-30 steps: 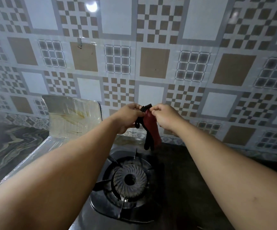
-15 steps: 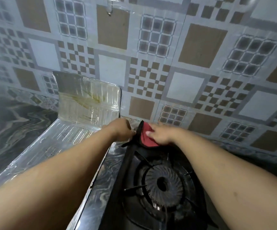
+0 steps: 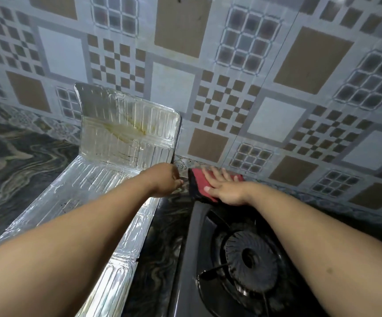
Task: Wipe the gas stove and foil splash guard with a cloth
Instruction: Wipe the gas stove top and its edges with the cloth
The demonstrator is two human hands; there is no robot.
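Observation:
A red cloth with a black edge [image 3: 198, 184] lies on the far left corner of the black gas stove [image 3: 199, 236]. My right hand [image 3: 223, 187] presses flat on it with straight fingers. My left hand [image 3: 166, 180] is just left of the cloth with its fingers curled under and hidden; it seems to hold nothing. The foil splash guard [image 3: 126, 129] stands to the left, its upright panel stained yellow-brown, its flat part running toward me under my left arm. The burner [image 3: 248, 259] sits below my right forearm.
The tiled wall [image 3: 231, 88] with brown and white squares rises right behind the stove. A dark marbled countertop [image 3: 18, 161] spreads to the left of the foil and shows between foil and stove.
The cloth went from hanging between both hands above the burner down onto the stove's far corner. My right hand has flattened on it and my left hand has let go.

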